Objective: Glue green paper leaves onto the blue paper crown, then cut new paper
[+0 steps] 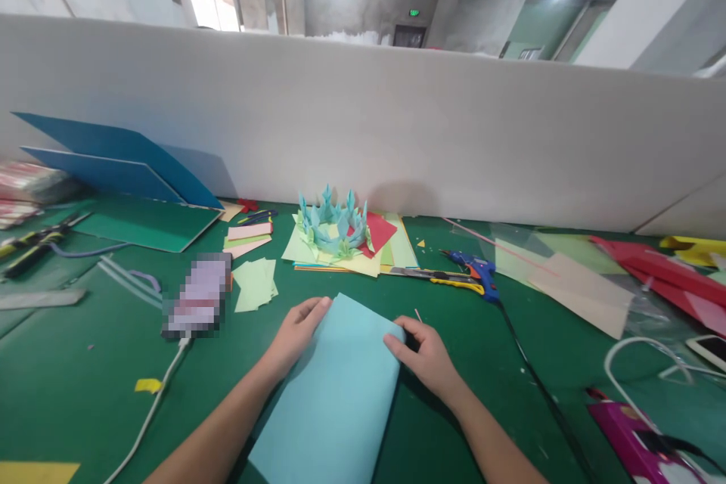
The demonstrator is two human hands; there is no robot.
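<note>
A light blue sheet of paper (334, 386), apparently folded over, lies tilted in front of me. My left hand (303, 333) is closed on its upper left edge, thumb near the corner. On the upper right corner my right hand (423, 352) pinches the paper, thumb on top and fingers beneath. Beyond the sheet stands a folded-paper crown (332, 231) in blue and pale green, resting on a stack of coloured paper (292, 249). A blue glue gun (479, 270) and a yellow-handled cutter knife (454, 280) lie to the right of the crown.
At left are a phone (201, 291) on a white cable, small green paper pieces (255, 283) and blue boards (113, 159). Pliers (39, 246) lie farther left. A magenta power strip (629, 431) and red paper (663, 272) are at right. A white partition (363, 121) closes the back.
</note>
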